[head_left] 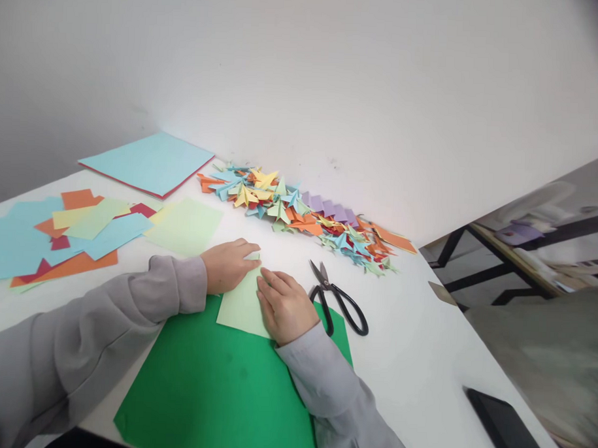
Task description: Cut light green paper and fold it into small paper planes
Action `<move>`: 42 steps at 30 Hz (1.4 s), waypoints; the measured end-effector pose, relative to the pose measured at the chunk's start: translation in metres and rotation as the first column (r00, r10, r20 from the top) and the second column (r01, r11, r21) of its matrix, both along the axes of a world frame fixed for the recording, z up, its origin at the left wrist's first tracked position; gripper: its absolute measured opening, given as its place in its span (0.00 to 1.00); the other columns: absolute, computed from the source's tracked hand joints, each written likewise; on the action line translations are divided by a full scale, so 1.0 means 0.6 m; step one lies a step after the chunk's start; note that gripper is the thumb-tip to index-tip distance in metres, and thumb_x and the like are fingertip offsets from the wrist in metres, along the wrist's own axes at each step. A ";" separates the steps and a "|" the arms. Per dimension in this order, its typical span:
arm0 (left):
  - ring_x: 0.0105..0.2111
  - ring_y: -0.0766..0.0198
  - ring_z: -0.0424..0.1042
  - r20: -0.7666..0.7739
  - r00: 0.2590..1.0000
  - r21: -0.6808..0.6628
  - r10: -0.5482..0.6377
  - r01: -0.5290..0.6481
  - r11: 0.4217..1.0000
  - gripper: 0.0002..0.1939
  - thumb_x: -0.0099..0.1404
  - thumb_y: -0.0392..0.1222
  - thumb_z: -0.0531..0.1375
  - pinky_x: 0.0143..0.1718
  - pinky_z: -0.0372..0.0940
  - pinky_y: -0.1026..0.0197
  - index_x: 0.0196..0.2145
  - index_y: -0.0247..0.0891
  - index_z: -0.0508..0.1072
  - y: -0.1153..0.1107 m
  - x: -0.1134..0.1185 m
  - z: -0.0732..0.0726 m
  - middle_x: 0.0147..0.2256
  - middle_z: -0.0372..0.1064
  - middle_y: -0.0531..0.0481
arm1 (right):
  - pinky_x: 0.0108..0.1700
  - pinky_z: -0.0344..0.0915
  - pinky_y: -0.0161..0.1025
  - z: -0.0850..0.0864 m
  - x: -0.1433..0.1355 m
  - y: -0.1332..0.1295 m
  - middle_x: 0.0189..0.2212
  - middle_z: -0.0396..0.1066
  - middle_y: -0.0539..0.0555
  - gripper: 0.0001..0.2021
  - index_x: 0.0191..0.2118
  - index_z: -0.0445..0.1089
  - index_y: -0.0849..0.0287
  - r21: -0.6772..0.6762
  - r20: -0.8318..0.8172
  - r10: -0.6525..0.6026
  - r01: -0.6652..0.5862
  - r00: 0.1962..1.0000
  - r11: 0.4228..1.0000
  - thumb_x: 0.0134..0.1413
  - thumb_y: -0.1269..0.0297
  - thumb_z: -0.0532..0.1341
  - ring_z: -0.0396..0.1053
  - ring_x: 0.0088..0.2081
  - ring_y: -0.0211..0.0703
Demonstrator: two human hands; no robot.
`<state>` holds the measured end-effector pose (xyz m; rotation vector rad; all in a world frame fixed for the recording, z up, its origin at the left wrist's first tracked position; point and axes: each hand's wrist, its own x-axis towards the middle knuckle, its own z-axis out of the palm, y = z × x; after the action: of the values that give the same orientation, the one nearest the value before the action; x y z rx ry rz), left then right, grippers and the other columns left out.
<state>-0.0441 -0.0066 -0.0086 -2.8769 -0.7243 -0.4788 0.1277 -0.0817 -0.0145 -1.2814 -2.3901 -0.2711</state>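
Observation:
A pale green sheet of paper (244,305) lies over a large green sheet (215,384) in front of me. My left hand (231,266) is at its upper left, fingers closed on the top edge. From the right, my right hand (287,305) grips the sheet's right side, its fingertips close to those of the left. The underside of both hands is hidden. Just right of my right hand, scissors (327,286) with black handles lie with blades slightly apart, one handle over the green sheet.
Folded paper planes (280,207) in many colours are heaped along the wall. Loose coloured paper pieces (90,226) spread at the left, below a stack of light blue sheets (151,160). A black flat device (508,427) lies near the table's right edge.

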 end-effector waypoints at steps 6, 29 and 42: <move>0.41 0.57 0.63 -0.013 0.999 -0.023 -0.053 0.052 0.998 0.17 0.59 0.30 0.49 0.45 0.60 0.56 0.45 0.27 0.69 0.002 0.002 0.004 0.45 0.66 0.40 | 0.43 0.66 0.46 -0.001 0.001 0.001 0.46 0.69 0.59 0.14 0.42 0.70 0.65 -0.003 0.013 0.008 -0.008 1.000 1.000 0.54 0.69 0.51 0.63 0.44 0.49; 0.43 0.55 0.60 0.013 1.000 -0.058 0.020 -0.019 0.998 0.19 0.60 0.44 0.52 0.46 0.58 0.55 0.43 0.28 0.69 -0.014 0.006 0.011 0.45 0.65 0.40 | 0.43 0.65 0.45 0.004 -0.003 0.000 0.47 0.68 0.58 0.14 0.42 0.70 0.65 -0.050 0.040 -0.035 0.037 0.999 0.998 0.55 0.69 0.51 0.63 0.45 0.49; 0.40 0.53 0.62 -0.174 0.983 0.030 0.065 -0.061 0.998 0.18 0.63 0.40 0.47 0.39 0.59 0.53 0.38 0.25 0.71 -0.037 0.026 0.028 0.41 0.66 0.34 | 0.50 0.53 0.60 0.018 -0.027 -0.026 0.48 0.66 0.62 0.16 0.48 0.66 0.65 -0.068 0.204 -0.165 0.182 0.965 0.981 0.55 0.64 0.53 0.63 0.47 0.55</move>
<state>-0.0288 -0.0286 0.0080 -2.8174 -0.7710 -0.2220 0.1116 -0.0970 -0.0038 -1.5741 -2.4785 -0.3657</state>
